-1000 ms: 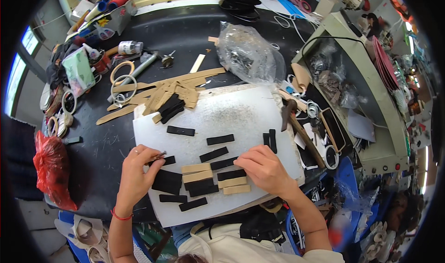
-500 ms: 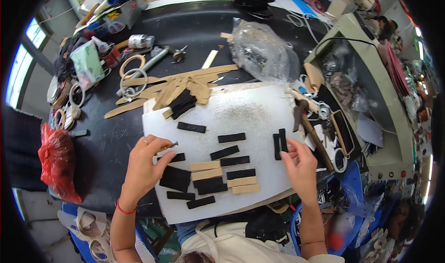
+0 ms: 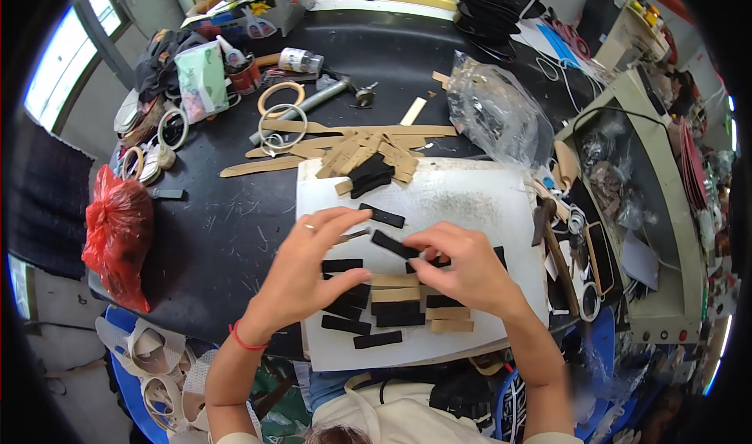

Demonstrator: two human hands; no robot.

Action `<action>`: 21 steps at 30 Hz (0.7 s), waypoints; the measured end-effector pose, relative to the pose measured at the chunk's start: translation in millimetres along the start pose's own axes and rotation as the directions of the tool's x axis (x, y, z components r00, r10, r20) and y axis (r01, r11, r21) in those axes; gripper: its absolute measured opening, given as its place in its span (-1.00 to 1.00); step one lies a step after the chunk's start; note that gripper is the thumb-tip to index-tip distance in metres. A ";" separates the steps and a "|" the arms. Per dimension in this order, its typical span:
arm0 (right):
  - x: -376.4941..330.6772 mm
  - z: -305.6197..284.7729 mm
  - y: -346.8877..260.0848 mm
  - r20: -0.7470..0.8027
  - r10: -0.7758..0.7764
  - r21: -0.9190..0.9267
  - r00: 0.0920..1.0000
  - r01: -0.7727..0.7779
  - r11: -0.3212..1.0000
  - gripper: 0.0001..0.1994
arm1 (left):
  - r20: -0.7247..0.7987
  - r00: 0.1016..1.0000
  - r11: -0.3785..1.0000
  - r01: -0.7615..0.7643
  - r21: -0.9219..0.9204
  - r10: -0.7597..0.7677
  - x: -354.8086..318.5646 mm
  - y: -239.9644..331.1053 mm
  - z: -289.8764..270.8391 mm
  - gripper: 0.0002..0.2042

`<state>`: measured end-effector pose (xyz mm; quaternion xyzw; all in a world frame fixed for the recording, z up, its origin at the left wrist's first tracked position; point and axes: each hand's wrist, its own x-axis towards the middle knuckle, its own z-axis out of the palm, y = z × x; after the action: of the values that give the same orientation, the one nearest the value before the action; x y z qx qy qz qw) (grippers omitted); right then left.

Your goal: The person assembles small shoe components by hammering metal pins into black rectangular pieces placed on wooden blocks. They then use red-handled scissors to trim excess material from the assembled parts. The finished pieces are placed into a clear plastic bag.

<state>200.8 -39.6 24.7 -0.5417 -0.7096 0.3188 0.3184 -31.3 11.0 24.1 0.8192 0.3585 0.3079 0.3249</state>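
Note:
My right hand [image 3: 462, 264] pinches a short black strip [image 3: 392, 244] between thumb and fingers over a white board [image 3: 501, 201]. My left hand [image 3: 301, 268] faces it at the board's left side, thumb spread from the fingers. A thin strip [image 3: 354, 236], seen edge-on, shows at its fingers and seems held between them; the grip is partly hidden. Below the hands lie several black strips [image 3: 398, 314] and tan strips [image 3: 395, 294]. One black strip [image 3: 382, 215] lies just beyond the left fingertips. Another black strip [image 3: 500, 256] is partly covered behind my right hand.
A pile of tan strips [image 3: 368, 158] with a black bundle [image 3: 371, 176] lies at the board's far edge. Rolls of tape [image 3: 282, 136] sit beyond. A clear plastic bag [image 3: 497, 115] is at the back, a red bag [image 3: 117, 236] at left, a hammer [image 3: 556, 248] at right.
My right hand has moved left from the board's right side, carrying one of the two upright black strips there. My left hand has opened wider. The whole view has shifted.

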 end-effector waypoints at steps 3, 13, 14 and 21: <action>23.9 7.0 -2.0 0.097 0.139 0.192 0.985 -0.156 0.969 -0.79 | 0.010 1.000 1.000 0.011 0.020 -0.011 7.4 -20.2 5.1 -0.72; -106.4 -23.6 30.2 -0.540 0.282 -0.275 0.793 -0.483 0.832 -0.77 | -0.079 0.987 0.984 0.147 0.097 -0.139 2.4 -41.4 7.2 -0.87; -107.0 -20.0 29.3 -0.536 0.250 -0.311 0.807 -0.464 0.829 -0.76 | -0.096 0.988 0.987 0.128 0.093 -0.119 0.6 -47.6 9.0 -0.89; -107.4 -9.8 45.6 -0.519 0.036 -0.530 0.854 -0.354 0.771 -0.78 | -0.033 0.953 0.951 0.301 0.069 -0.300 -3.0 -24.3 -3.3 -0.86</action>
<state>257.0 -133.3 -17.3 -0.7493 -0.6094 -0.0383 0.2564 -44.8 22.5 6.9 0.7631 0.4936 0.2506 0.3336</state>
